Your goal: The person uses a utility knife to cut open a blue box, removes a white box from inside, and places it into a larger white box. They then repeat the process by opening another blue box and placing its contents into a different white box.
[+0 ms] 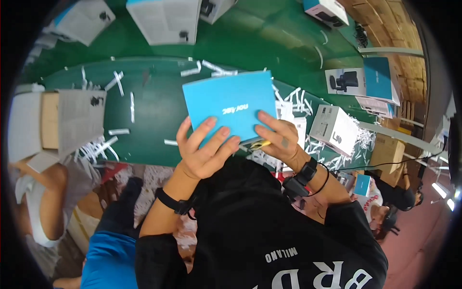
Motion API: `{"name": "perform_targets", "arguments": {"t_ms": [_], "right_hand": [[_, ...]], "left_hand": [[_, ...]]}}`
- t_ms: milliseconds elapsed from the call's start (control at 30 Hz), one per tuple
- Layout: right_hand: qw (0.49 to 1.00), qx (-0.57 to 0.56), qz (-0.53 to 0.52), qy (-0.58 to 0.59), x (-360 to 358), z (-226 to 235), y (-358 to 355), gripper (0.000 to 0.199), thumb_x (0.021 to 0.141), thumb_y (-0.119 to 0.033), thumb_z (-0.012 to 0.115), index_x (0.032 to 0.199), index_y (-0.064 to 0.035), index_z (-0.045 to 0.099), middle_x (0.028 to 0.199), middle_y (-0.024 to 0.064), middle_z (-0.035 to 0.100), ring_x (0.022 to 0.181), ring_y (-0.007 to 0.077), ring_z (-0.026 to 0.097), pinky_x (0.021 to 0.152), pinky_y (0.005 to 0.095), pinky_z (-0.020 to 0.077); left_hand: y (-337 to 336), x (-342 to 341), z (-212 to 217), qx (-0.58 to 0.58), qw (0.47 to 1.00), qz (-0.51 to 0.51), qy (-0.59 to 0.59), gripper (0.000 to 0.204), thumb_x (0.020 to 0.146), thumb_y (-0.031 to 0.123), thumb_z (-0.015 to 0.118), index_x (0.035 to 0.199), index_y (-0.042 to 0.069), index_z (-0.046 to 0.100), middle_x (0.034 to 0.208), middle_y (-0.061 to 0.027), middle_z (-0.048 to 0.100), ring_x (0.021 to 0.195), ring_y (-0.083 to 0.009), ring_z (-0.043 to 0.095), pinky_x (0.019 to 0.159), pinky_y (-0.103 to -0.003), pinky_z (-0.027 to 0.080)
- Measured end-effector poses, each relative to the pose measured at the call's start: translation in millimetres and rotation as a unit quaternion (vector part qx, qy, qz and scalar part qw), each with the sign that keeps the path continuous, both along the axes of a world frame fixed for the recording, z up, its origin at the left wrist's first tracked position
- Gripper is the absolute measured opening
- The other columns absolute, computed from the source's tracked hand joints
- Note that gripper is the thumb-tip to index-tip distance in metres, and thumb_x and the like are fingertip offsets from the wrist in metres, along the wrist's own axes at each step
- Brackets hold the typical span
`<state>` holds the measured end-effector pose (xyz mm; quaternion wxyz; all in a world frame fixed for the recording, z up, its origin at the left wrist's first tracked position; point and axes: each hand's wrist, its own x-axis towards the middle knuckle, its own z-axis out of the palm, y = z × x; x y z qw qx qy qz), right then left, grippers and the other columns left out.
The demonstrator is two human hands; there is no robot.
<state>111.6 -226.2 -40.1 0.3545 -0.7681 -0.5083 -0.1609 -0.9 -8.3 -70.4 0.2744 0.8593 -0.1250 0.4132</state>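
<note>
A bright blue box [236, 98] with white lettering on its face is held up in front of me, over the green table. My left hand [204, 147] grips its near left part, with several fingers spread across the blue face. On the right edge of the box, my right hand [279, 137] is closed round it with fingertips on the face. Something yellow [260, 144] shows just below the right hand; its kind is not clear. The far side of the box is hidden. White paper strips [219, 71] lie behind it.
An opened carton [77, 118] stands at the left beside another person's arm. To the right are a white box [334, 129] and microphone boxes [347, 81]. More boxes [166, 24] stand at the far side. A black cable [380, 166] runs from my right wrist.
</note>
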Motion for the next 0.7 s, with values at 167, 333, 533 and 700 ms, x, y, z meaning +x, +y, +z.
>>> {"name": "perform_targets", "arguments": {"t_ms": [167,333,533,700], "right_hand": [[1.0,0.007,0.001,0.011,3.1,3.2,0.5,0.045,0.07,-0.013,0.084,0.113,-0.0089,0.071,0.122,0.013,0.07,0.075,0.0192,0.073,0.061,0.0268,0.0573],[0.996,0.064,0.059,0.03,10.8,10.1,4.4,0.043,0.07,-0.017,0.085,0.11,-0.0074,0.071,0.12,0.0133,0.071,0.082,0.0215,0.074,0.063,0.0287,0.059],[0.997,0.075,0.023,0.011,16.1,8.0,-3.4,0.042,0.065,-0.018,0.088,0.1,-0.0086,0.069,0.116,0.0169,0.071,0.089,0.0308,0.072,0.065,0.0366,0.0597],[0.988,0.114,0.064,0.083,5.1,-1.7,14.9,0.04,0.066,-0.007,0.088,0.1,-0.0056,0.069,0.115,0.0187,0.07,0.09,0.0328,0.072,0.076,0.0387,0.0598]], "left_hand": [[8.5,5.8,22.4,0.035,0.998,-0.008,0.046,0.025,0.076,0.026,0.083,0.099,0.02,0.077,0.116,0.0006,0.068,0.115,-0.0276,0.062,0.104,-0.057,0.04],[21.0,15.8,74.6,0.107,0.979,-0.059,0.166,0.046,0.068,0.038,0.084,0.108,0.017,0.074,0.122,-0.0041,0.066,0.121,-0.0305,0.058,0.098,-0.056,0.04],[-0.3,60.6,109.2,0.151,0.945,-0.01,0.291,0.112,0.054,0.055,0.085,0.149,0.013,0.045,0.148,-0.0331,0.036,0.131,-0.0531,0.038,0.11,-0.064,0.027],[15.1,45.5,101.1,0.118,0.961,-0.009,0.25,0.106,0.05,0.05,0.086,0.143,0.012,0.053,0.136,-0.0309,0.045,0.12,-0.0494,0.044,0.109,-0.062,0.029]]}}
